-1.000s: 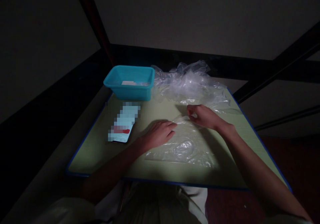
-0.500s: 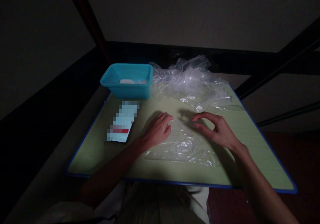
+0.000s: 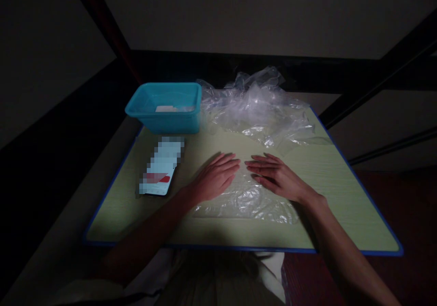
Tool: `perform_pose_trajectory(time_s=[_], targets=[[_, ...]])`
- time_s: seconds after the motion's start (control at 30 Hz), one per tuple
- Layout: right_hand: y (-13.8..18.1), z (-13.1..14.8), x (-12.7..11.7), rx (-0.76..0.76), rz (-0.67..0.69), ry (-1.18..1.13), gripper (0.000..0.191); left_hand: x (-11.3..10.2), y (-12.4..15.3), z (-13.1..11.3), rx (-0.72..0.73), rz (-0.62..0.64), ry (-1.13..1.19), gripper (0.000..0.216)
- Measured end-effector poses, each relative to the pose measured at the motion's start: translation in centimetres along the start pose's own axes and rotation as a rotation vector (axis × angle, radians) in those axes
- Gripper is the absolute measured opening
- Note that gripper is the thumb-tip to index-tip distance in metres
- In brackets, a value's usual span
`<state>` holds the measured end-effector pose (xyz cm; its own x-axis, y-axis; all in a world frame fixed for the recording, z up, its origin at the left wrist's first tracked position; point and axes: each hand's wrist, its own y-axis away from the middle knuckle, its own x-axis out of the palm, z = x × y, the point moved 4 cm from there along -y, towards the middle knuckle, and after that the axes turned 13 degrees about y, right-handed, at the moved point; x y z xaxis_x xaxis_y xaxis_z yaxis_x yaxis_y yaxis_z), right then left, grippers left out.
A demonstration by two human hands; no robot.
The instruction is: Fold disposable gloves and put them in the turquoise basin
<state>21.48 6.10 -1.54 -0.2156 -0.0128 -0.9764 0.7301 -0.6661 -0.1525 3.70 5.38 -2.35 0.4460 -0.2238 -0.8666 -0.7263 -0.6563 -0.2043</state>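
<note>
Looking at a clear bag (image 3: 247,200) lying on the table (image 3: 355,215), to the near right of the blue tub (image 3: 172,124), seemingly running longest left to right. Resting left hand (image 3: 217,177) and right hand (image 3: 275,175) flat on the bag's far part, outstretched, gripping nothing, sitting equally near. Seeing a phone (image 3: 163,165) before the tub, crumpled plastic (image 3: 254,108) just right of it.

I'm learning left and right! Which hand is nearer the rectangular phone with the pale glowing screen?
Left. The left hand is right of the phone; the right hand is farther right, past the left hand.
</note>
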Motion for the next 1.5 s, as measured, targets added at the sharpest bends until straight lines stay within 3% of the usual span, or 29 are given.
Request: perform_pose_trajectory(time_s=[0.23,0.37,0.53,0.73,1.03,1.2,1.4,1.5], targets=[[0.1,-0.1,-0.5,0.003,-0.106,-0.060,0.030,-0.4,0.1,0.2,-0.021,-0.083,0.040,0.030],[0.4,-0.2,-1.6,0.054,-0.134,-0.097,0.029,-1.4,0.3,1.3,-0.169,-0.150,0.067,0.028],[1.7,-0.3,-2.9,0.159,-0.146,-0.111,0.030,-2.6,0.7,2.7,-0.349,-0.078,0.086,0.035],[3.9,0.3,-3.5,0.202,-0.157,-0.085,0.028,-2.9,0.9,3.6,-0.516,-0.010,0.196,0.021],[6.9,2.8,-3.1,0.204,-0.119,-0.010,0.030,-2.8,1.3,3.5,-0.529,-0.036,0.278,0.027],[7.5,4.4,-2.9,0.178,-0.070,0.018,0.031,-2.8,1.7,3.0,-0.570,-0.061,0.386,0.018],[8.3,5.4,-2.4,0.170,-0.040,0.061,0.031,-2.3,1.8,2.5,-0.587,-0.050,0.604,0.039],[8.4,5.5,-2.4,0.161,-0.031,0.075,0.031,-2.2,2.6,2.8,-0.635,-0.108,0.760,0.046]])
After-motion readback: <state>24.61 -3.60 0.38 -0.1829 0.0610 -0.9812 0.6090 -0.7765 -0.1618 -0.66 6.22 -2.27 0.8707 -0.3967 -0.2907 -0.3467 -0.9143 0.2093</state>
